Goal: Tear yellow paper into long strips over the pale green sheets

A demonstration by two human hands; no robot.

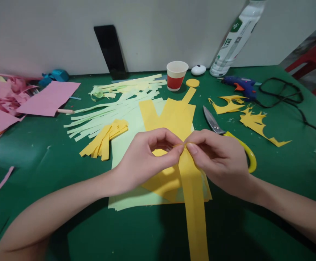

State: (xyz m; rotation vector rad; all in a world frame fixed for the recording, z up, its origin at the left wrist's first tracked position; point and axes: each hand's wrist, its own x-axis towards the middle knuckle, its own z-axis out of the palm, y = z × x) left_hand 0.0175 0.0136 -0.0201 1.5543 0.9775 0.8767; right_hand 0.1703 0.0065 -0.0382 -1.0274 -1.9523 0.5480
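A long yellow paper strip point(194, 203) hangs down toward the near edge of the view, its top end pinched between both hands. My left hand point(156, 154) is closed, thumb and fingertips on the strip's upper left corner. Right beside it, my right hand point(219, 156) pinches the same end with thumb and forefinger. Beneath the hands lie cut yellow paper sheets point(174, 114) on a stack of pale green paper point(127, 195). Scissors point(213, 121) with yellow handles rest behind my right hand, partly hidden by it. Several folded yellow strips point(103, 141) lie to the left.
Pale green fringed strips point(114, 108) spread behind on the green table point(136, 232). A paper cup point(176, 76), a bottle point(234, 40) and a phone point(110, 50) stand by the wall. A blue glue gun point(239, 85) with black cord, yellow scraps point(258, 125) and pink paper point(50, 98) lie around.
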